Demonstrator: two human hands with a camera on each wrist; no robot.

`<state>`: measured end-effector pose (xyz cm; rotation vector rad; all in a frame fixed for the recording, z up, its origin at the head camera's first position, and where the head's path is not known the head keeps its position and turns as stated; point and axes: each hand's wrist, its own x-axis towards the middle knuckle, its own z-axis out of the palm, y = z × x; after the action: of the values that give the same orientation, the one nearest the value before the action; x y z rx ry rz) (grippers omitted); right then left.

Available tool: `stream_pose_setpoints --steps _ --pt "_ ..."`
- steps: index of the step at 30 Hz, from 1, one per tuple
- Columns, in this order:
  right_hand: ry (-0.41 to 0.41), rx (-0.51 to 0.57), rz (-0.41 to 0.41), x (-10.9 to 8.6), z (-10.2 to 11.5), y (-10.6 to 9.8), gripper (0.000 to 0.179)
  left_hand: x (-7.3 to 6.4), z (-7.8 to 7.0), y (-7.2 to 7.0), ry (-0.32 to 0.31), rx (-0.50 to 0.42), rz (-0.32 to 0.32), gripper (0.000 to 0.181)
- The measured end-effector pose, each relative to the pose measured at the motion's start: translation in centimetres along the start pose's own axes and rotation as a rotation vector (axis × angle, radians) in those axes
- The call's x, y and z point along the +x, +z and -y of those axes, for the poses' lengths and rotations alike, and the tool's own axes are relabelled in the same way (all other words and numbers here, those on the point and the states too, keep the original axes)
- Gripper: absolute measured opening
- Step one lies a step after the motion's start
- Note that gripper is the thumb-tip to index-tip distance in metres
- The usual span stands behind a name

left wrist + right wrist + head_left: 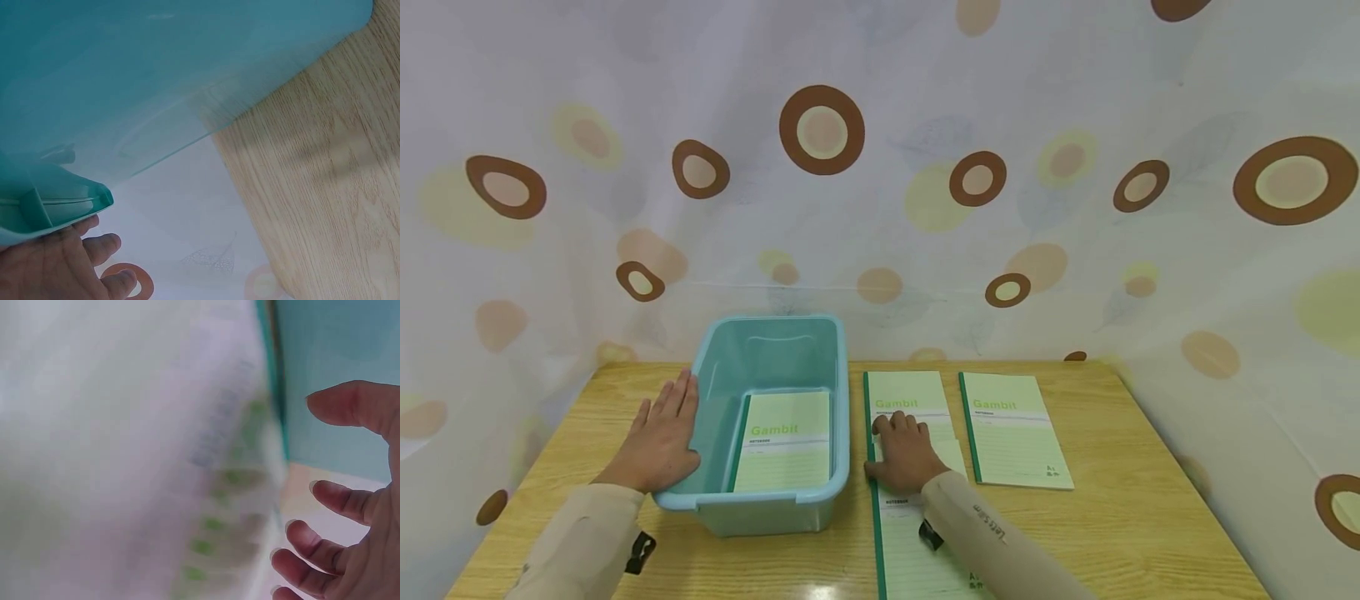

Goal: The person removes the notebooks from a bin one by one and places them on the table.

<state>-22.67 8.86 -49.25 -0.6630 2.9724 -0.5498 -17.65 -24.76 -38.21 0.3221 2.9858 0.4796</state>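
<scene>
My left hand (658,437) lies with straight fingers on the left rim of a light blue plastic bin (771,497). In the left wrist view its fingers (103,248) reach along the outside of the rim. A green-spined notebook (790,458) labelled Gambit lies inside the bin. To the right of the bin, my right hand (904,454) hovers low over two more notebooks, a rear notebook (906,387) and a front notebook (910,550), whose edges seem to overlap. The right wrist view shows the thumb and fingers spread, gripping nothing, beside a blurred notebook cover (125,456).
Another Gambit notebook (1018,442) lies flat to the right of my right hand. Everything rests on a wooden table (1120,517). Behind it and at both sides hangs a pale sheet (880,208) with brown and yellow ring patterns.
</scene>
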Motion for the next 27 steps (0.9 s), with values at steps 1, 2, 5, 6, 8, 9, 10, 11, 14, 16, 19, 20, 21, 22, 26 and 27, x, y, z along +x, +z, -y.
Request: stream_pose_setpoints --steps 1,2,5,6,8,9,10,11,14,16,19,20,21,22,26,27 --pt "0.0 0.016 -0.01 0.1 0.0 -0.4 0.041 0.0 0.0 0.0 0.0 -0.002 0.0 0.089" --pt "0.0 0.038 -0.02 0.2 0.1 -1.0 0.041 0.0 0.0 0.0 0.001 -0.003 0.001 0.089" --pt "-0.001 0.111 -0.069 0.9 0.8 -3.4 0.044 0.0 0.1 0.0 0.001 -0.005 0.001 0.089" --pt "0.0 0.135 -0.089 1.2 1.2 -4.4 0.045 0.0 0.1 0.0 0.001 -0.004 0.0 0.089" --pt "-0.001 0.191 -0.13 2.0 2.1 -6.7 0.048 0.0 0.1 -0.1 0.0 -0.004 -0.001 0.089" --pt "-0.005 0.218 -0.154 2.4 2.7 -7.9 0.049 0.0 0.1 -0.1 -0.001 -0.004 -0.002 0.088" --pt "-0.014 0.248 -0.177 2.8 3.4 -9.1 0.049 0.0 0.1 -0.1 -0.002 -0.004 -0.002 0.088" --pt "-0.026 0.273 -0.197 3.3 4.2 -10.3 0.049 -0.1 0.0 -0.1 -0.003 -0.005 -0.003 0.088" --pt "-0.094 0.329 -0.236 4.4 7.0 -13.5 0.047 -0.1 0.0 -0.1 0.0 -0.003 -0.008 0.088" --pt "-0.145 0.328 -0.237 5.1 9.1 -15.0 0.046 0.0 0.0 -0.1 0.007 -0.002 -0.011 0.088" --pt "-0.195 0.305 -0.188 6.4 12.0 -16.0 0.045 0.0 0.1 -0.1 0.021 0.003 -0.022 0.088" --pt "-0.202 0.297 -0.158 6.9 12.9 -16.0 0.044 0.0 0.1 -0.1 0.022 0.003 -0.023 0.088" --pt "-0.201 0.288 -0.126 7.4 13.7 -15.8 0.042 0.0 0.1 -0.2 0.022 0.001 -0.022 0.088" --pt "-0.197 0.283 -0.085 8.0 14.4 -15.6 0.041 -0.1 0.1 -0.2 0.026 -0.003 -0.026 0.089" --pt "-0.16 0.249 0.099 10.2 16.3 -13.5 0.041 -0.1 0.0 -0.3 0.026 -0.02 -0.014 0.089" --pt "-0.151 0.24 0.142 10.7 16.6 -12.8 0.042 -0.1 0.0 -0.3 0.027 -0.021 -0.012 0.09"
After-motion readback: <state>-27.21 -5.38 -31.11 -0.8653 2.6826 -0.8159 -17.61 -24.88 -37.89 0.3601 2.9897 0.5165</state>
